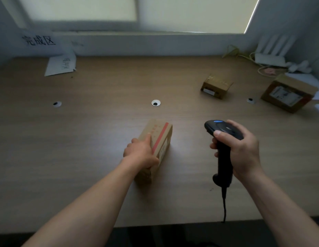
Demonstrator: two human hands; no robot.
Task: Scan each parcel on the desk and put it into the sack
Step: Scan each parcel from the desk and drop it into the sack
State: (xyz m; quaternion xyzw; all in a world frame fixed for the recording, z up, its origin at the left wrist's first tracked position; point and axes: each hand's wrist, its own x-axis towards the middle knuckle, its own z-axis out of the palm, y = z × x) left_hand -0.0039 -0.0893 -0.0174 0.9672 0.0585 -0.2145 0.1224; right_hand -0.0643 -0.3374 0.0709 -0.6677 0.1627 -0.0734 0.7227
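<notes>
Wood-grain desk (83,139) across nearly the whole view, backed by a window blind (190,13) drawn down. No sack anywhere in sight; presumably off to one side.

Far right, close to the desk's edge: broad parcel (288,93), white label face-up, set corner-on. Left of it and well apart: small parcel (216,85), label on its near side. Both untouched, most likely waiting their turn.

Centre, nearest the person: long parcel (160,138), lying on the desk with a red stripe along its top. Long axis running away from the person, far end swung slightly right. Pale label patch on the right-hand side face, turned toward the scanner side, probably on purpose for an easy read. Gripped at its near half by the left hand (140,152), fingers curled over the top and forefinger stretched along it, apparently to steady the box and keep that face exposed.

Just right of it, not touching: black scanner (223,145), handle wrapped in the right hand (244,150), thumb up on the head. Nose aimed forward and a little left, not yet down at the label. Cord (224,207) trailing off the near edge.

Smaller still: white router (270,57) at back right, loose paper sheet (60,65) at back left, three cable grommets (156,103) in a row.
</notes>
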